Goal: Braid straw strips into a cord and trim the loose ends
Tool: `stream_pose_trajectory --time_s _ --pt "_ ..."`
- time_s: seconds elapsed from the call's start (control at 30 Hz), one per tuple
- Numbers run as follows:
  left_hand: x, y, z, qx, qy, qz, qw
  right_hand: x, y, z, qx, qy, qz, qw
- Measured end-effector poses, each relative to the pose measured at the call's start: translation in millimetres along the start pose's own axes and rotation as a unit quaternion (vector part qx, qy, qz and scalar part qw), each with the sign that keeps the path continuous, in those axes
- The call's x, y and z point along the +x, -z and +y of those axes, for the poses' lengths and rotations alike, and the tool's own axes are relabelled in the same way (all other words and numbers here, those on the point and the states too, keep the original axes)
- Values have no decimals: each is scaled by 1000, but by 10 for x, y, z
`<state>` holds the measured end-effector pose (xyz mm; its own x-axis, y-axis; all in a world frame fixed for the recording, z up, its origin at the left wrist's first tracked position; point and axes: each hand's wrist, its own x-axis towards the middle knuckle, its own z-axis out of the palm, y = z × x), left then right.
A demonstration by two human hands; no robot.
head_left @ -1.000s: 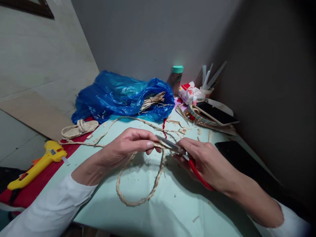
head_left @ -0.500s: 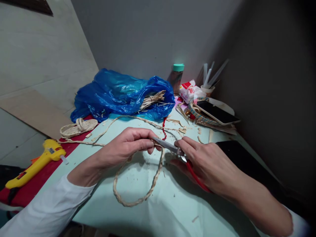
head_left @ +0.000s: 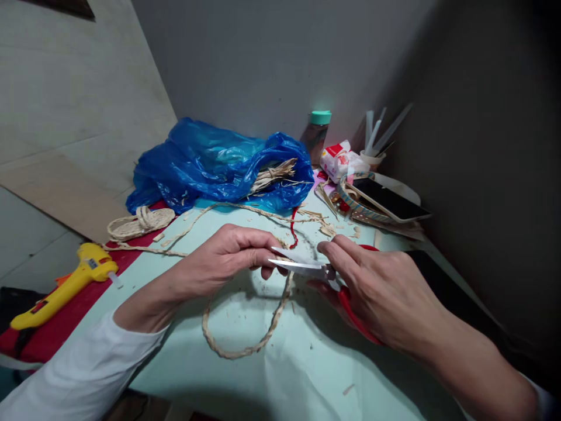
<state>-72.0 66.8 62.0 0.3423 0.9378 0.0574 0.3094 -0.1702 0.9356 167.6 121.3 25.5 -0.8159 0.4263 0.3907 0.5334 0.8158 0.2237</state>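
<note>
My left hand (head_left: 236, 257) pinches a braided straw cord (head_left: 245, 352), which hangs below the fingers in a loop over the pale green tabletop. The cord's pinched part is mostly hidden by the fingers. In my right hand (head_left: 377, 286) is a pair of scissors (head_left: 307, 268) with red handles. Its blades are parted and point left, with the tips right at my left fingertips, by the cord. A thin red cord (head_left: 293, 228) lies on the table just behind the blades.
A blue plastic bag (head_left: 210, 164) with straw strands lies at the back. On the left are a coiled braid (head_left: 140, 225) and a yellow glue gun (head_left: 65, 289). A phone (head_left: 390, 199), a tissue pack (head_left: 339, 161), a green-lidded jar (head_left: 319, 134) and straw scraps sit at the back right.
The scissor blades, nearly together before, have parted, and a red handle ring now shows above my right hand. Both hands keep about the same place.
</note>
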Motion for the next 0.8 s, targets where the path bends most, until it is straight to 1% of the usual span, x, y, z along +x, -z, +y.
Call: stream_pose_trajectory --time_s 0.1,0.3,0.4,0.57,0.67,0.8 --pt "-5 -9 1 7 3 3 1000 -2 -4 3 1 2 -10 1000" --pt "-16 -14 11 -21 11 15 1000 7 -2 -8 17 0 -15 1000" --pt "-7 -12 22 -41 17 8 999 2 -3 -22 47 3 -24 999" --pt "-7 -6 16 -78 46 -1 996 7 -16 -29 104 3 -66 992" --pt "-26 11 -26 -84 72 -19 994 13 -17 -20 109 2 -69 992" --pt "-34 39 -90 -84 80 -33 993 16 -37 -25 102 3 -66 993"
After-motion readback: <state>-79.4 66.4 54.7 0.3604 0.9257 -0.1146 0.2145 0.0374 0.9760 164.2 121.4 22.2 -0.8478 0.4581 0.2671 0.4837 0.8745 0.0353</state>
